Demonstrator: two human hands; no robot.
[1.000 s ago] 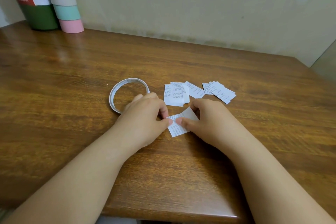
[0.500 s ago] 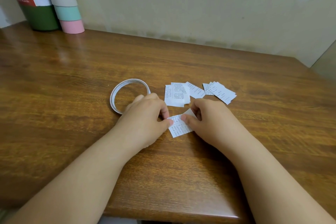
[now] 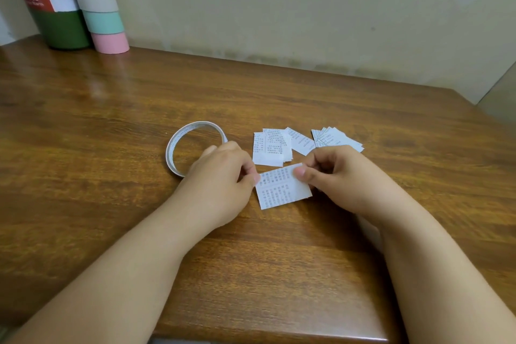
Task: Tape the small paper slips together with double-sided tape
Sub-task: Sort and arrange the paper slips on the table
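Compared with a second earlier, more of the small white printed paper slip [image 3: 283, 187] was uncovered, the right hand [image 3: 339, 176] having been drawn back to its far right corner, which was pinched between thumb and curled fingers. The left edge was pinched by the left hand [image 3: 223, 179]. The slip was held low over the brown wooden table [image 3: 111, 120], near the thin white tape ring [image 3: 178, 145], its long axis running left to right, right end tilted away.
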